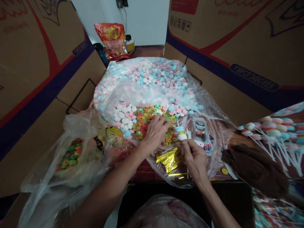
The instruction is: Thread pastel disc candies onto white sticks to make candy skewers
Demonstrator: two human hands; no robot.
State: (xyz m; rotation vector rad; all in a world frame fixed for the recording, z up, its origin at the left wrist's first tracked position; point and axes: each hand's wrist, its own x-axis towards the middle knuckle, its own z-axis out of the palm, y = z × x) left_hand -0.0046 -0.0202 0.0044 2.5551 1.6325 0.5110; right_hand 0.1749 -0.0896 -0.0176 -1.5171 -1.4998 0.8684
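Observation:
My left hand (157, 132) reaches into a heap of coloured ring candies (142, 119), its fingers stretched over them and the fingertips partly hidden. In my right hand (195, 157) a candy skewer (181, 134) is pinched upright, stacked with blue, yellow and white pieces. Pink, white and blue marshmallows (123, 114) lie just behind the rings, and more (163, 74) spread under clear plastic farther back. Gold twist ties (171, 160) lie below, between my two hands. White sticks (188, 134) show beside the skewer.
Big cardboard boxes (78, 68) (213, 68) wall in both sides. Finished marshmallow skewers (275, 129) lie at right, beside a brown cloth (256, 167). A small clear pack (200, 129) is near my right hand. A red snack bag (111, 41) stands at the back; a plastic bag of candies (71, 155) sits left.

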